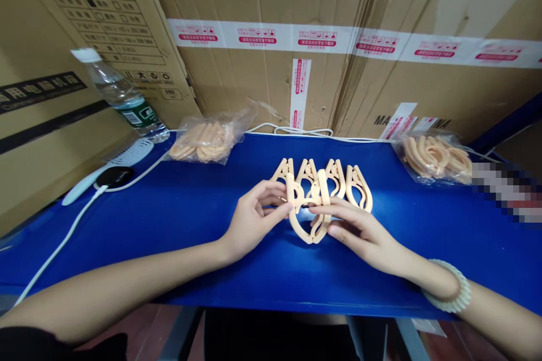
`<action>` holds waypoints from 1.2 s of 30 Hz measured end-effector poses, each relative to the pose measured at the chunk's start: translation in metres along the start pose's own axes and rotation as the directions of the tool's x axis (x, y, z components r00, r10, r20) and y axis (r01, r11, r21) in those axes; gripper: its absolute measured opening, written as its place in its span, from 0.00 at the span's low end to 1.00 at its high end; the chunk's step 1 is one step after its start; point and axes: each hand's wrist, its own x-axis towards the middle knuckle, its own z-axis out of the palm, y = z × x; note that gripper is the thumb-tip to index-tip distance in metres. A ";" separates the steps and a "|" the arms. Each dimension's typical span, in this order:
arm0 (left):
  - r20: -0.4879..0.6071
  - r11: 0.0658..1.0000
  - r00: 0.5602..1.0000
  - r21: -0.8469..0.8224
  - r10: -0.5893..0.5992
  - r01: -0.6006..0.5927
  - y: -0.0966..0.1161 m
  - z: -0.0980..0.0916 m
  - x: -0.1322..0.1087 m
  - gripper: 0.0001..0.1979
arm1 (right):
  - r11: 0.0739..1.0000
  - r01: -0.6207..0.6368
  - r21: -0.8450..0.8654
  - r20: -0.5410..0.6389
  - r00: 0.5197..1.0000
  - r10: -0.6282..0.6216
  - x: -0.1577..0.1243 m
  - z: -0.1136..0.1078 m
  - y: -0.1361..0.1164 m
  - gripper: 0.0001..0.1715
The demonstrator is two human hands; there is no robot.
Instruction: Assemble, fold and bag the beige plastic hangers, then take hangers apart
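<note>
Above the blue table, a cream plastic folding hanger (300, 230) is held between my two hands, its arms partly folded together. My left hand (257, 211) pinches its left side between thumb and fingers. Around the right side are the fingers and thumb of my right hand (366, 230), the index finger reaching across it. Just behind stands a row of similar folded hangers, partly hidden by the held one; the rightmost folded hanger (366, 191) shows fully, beside another folded hanger (339, 180).
Clear bags of hangers lie at the back left (205, 140) and right (438, 155). A water bottle (127, 101), a pale blue hairbrush (122, 155) and a black round device (114, 177) with white cable (63, 242) are at left. Cardboard boxes (262, 84) wall the back.
</note>
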 end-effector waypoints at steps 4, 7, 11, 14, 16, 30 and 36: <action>0.010 0.993 0.994 0.051 0.106 -0.106 0.002 -0.001 -0.004 0.06 | 1.000 -0.025 -0.017 -0.008 1.000 0.025 -0.001 0.000 0.004 0.24; 0.115 0.970 0.974 0.124 0.194 -0.208 0.003 -0.002 -0.007 0.04 | 0.999 -0.030 -0.031 -0.025 0.999 0.029 -0.001 0.000 0.006 0.24; 0.235 0.974 0.955 0.093 0.181 -0.207 0.002 -0.002 -0.008 0.13 | 0.999 -0.013 -0.049 -0.027 1.000 0.012 -0.002 -0.001 0.005 0.22; 0.241 0.984 0.959 0.061 0.150 -0.169 0.001 -0.003 -0.009 0.15 | 0.997 -0.013 -0.070 -0.039 0.999 0.010 -0.002 -0.004 0.004 0.19; 0.234 0.988 0.963 0.045 0.132 -0.147 0.001 -0.004 -0.010 0.15 | 0.996 -0.019 -0.085 -0.065 0.998 0.013 -0.002 -0.005 0.004 0.15; 0.407 0.928 0.891 0.211 0.203 -0.308 0.002 -0.009 -0.008 0.24 | 0.997 -0.070 0.038 -0.131 0.989 0.074 -0.001 -0.022 -0.002 0.13; 0.280 0.947 0.950 0.242 0.138 -0.209 0.004 -0.013 -0.009 0.18 | 0.934 -0.320 -0.157 -0.402 0.885 0.236 -0.012 -0.093 0.017 0.22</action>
